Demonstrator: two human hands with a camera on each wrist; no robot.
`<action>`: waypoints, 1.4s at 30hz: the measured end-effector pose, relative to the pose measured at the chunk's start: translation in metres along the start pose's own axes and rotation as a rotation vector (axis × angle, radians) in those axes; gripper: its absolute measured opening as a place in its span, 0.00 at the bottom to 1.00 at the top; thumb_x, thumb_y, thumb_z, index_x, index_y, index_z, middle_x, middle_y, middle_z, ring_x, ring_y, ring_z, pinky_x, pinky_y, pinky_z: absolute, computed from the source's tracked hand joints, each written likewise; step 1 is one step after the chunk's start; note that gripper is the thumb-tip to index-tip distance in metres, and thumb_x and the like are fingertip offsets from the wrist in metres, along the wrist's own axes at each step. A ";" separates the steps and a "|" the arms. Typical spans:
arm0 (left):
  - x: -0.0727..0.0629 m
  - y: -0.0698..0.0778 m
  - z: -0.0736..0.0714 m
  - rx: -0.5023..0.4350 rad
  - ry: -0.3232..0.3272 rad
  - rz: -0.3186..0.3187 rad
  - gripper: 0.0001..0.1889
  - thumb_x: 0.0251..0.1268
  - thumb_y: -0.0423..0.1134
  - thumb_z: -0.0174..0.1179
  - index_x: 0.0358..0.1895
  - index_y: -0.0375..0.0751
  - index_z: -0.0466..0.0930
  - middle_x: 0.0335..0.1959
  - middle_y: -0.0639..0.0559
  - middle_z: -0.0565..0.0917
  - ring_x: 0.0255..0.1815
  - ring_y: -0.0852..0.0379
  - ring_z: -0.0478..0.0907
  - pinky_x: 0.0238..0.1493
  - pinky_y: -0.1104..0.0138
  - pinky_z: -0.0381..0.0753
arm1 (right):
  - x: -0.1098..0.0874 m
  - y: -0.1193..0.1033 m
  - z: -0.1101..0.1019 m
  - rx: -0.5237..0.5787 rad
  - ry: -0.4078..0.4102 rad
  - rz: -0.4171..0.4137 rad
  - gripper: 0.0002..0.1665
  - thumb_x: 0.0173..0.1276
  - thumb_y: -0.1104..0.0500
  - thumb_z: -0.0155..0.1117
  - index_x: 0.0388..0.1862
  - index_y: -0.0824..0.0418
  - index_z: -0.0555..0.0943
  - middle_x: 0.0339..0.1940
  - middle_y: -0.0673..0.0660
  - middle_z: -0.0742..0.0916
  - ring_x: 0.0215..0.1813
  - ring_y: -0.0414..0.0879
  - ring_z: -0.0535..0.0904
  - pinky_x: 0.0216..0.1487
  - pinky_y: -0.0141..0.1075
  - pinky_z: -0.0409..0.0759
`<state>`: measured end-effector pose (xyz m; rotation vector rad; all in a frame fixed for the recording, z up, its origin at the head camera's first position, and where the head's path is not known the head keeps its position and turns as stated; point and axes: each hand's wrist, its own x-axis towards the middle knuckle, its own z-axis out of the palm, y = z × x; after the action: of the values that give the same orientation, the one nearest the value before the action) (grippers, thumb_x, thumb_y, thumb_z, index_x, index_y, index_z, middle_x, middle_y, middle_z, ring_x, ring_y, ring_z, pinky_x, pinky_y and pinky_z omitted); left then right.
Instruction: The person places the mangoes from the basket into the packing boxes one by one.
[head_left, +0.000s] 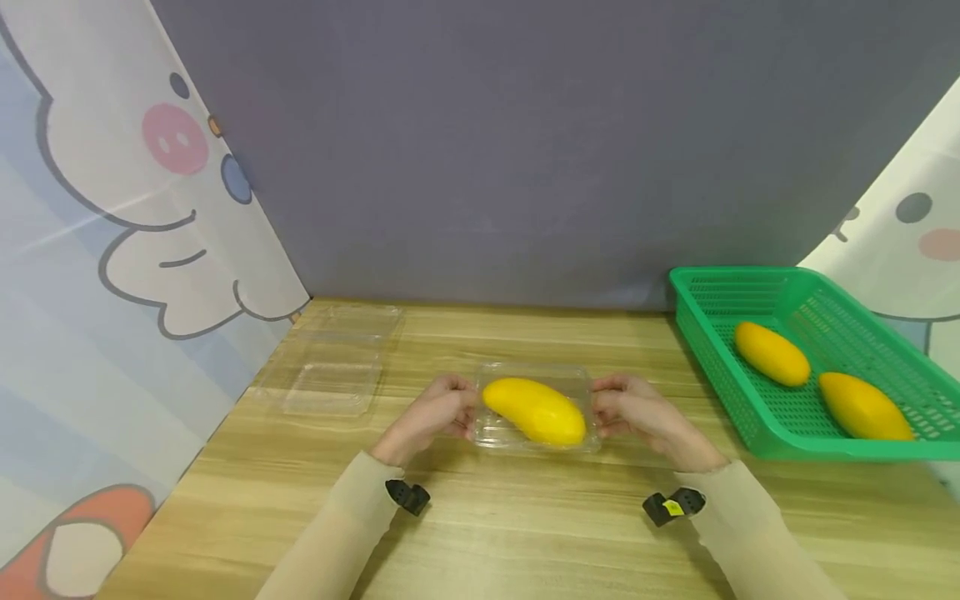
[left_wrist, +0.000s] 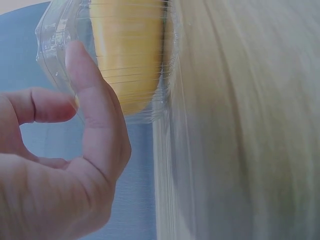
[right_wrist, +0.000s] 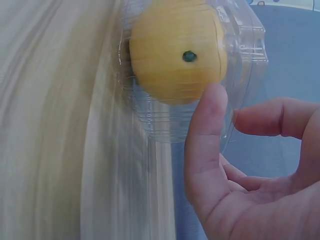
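A yellow mango lies in a clear plastic box at the middle of the table. My left hand grips the box's left end, with thumb and index finger at its rim in the left wrist view. On the opposite end, my right hand pinches the rim in the same way. The right wrist view shows the mango's dark green stem spot through the ribbed wall. Whether a lid covers the mango, I cannot tell. Some fingertips are hidden in the head view.
A green perforated basket stands at the right with two mangoes, one behind the other. Clear plastic packaging lies at the table's back left. A grey panel rises behind the table.
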<state>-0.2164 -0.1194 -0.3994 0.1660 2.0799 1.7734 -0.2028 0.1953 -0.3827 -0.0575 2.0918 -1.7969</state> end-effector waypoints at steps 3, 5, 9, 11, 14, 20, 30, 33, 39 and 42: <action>-0.002 0.002 0.000 0.011 -0.003 -0.002 0.16 0.69 0.34 0.52 0.54 0.25 0.70 0.27 0.47 0.76 0.22 0.54 0.77 0.29 0.66 0.85 | -0.003 -0.001 0.001 -0.006 -0.020 0.000 0.31 0.66 0.69 0.55 0.64 0.83 0.61 0.27 0.56 0.79 0.29 0.44 0.77 0.33 0.33 0.84; -0.002 0.003 0.000 0.016 -0.006 0.000 0.16 0.69 0.33 0.51 0.53 0.25 0.70 0.26 0.47 0.76 0.22 0.55 0.77 0.29 0.66 0.85 | -0.006 -0.002 0.001 -0.012 -0.032 0.000 0.29 0.67 0.69 0.55 0.63 0.83 0.62 0.28 0.56 0.80 0.30 0.45 0.78 0.34 0.34 0.85; -0.002 0.005 0.001 0.021 -0.006 0.006 0.15 0.69 0.33 0.52 0.52 0.24 0.71 0.25 0.48 0.75 0.21 0.55 0.77 0.29 0.66 0.85 | -0.012 0.000 0.001 -0.025 -0.040 -0.003 0.27 0.68 0.69 0.56 0.61 0.84 0.65 0.30 0.58 0.81 0.32 0.46 0.79 0.36 0.36 0.86; -0.002 0.005 0.001 0.026 -0.003 0.007 0.15 0.69 0.33 0.52 0.51 0.24 0.72 0.25 0.48 0.75 0.21 0.55 0.77 0.29 0.66 0.85 | -0.015 0.001 0.001 -0.031 -0.049 -0.009 0.27 0.67 0.69 0.57 0.60 0.85 0.65 0.30 0.58 0.81 0.32 0.46 0.80 0.36 0.36 0.87; -0.003 0.005 0.002 0.033 0.003 0.004 0.15 0.69 0.33 0.52 0.51 0.24 0.72 0.25 0.48 0.76 0.22 0.55 0.77 0.29 0.66 0.85 | -0.019 0.004 0.001 -0.045 -0.063 -0.005 0.26 0.66 0.69 0.57 0.58 0.84 0.66 0.30 0.59 0.82 0.31 0.46 0.80 0.36 0.37 0.87; -0.002 0.004 0.002 0.042 -0.003 0.009 0.16 0.67 0.33 0.52 0.51 0.22 0.72 0.25 0.49 0.75 0.22 0.55 0.77 0.28 0.67 0.85 | -0.028 0.004 0.001 -0.070 -0.088 0.013 0.20 0.67 0.67 0.58 0.52 0.81 0.71 0.30 0.59 0.82 0.31 0.47 0.80 0.36 0.37 0.87; -0.003 0.004 0.002 0.041 0.019 0.011 0.17 0.67 0.33 0.52 0.53 0.22 0.72 0.27 0.47 0.76 0.23 0.54 0.78 0.30 0.65 0.86 | -0.038 0.006 0.003 -0.076 -0.163 0.039 0.11 0.68 0.64 0.58 0.42 0.74 0.77 0.30 0.58 0.82 0.28 0.44 0.80 0.33 0.35 0.86; -0.003 0.003 0.001 0.039 0.025 0.008 0.18 0.68 0.33 0.52 0.55 0.22 0.71 0.28 0.46 0.77 0.23 0.53 0.79 0.31 0.64 0.86 | -0.039 0.008 0.003 -0.069 -0.207 0.045 0.11 0.69 0.63 0.59 0.39 0.74 0.78 0.29 0.58 0.83 0.27 0.44 0.80 0.32 0.35 0.86; -0.002 0.003 0.001 0.038 0.030 0.011 0.16 0.68 0.34 0.53 0.53 0.24 0.71 0.29 0.45 0.77 0.24 0.52 0.79 0.32 0.63 0.87 | -0.036 0.012 0.004 -0.039 -0.247 0.051 0.11 0.70 0.62 0.58 0.35 0.71 0.79 0.26 0.56 0.83 0.24 0.42 0.79 0.30 0.34 0.85; -0.002 0.003 0.001 0.038 0.037 0.012 0.15 0.69 0.34 0.53 0.52 0.25 0.72 0.30 0.44 0.77 0.25 0.52 0.79 0.32 0.63 0.87 | -0.035 0.013 0.004 -0.030 -0.253 0.056 0.11 0.70 0.61 0.58 0.34 0.70 0.80 0.25 0.55 0.82 0.24 0.42 0.79 0.29 0.33 0.84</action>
<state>-0.2144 -0.1188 -0.3962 0.1576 2.1443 1.7570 -0.1662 0.2032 -0.3869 -0.2205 1.9225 -1.6330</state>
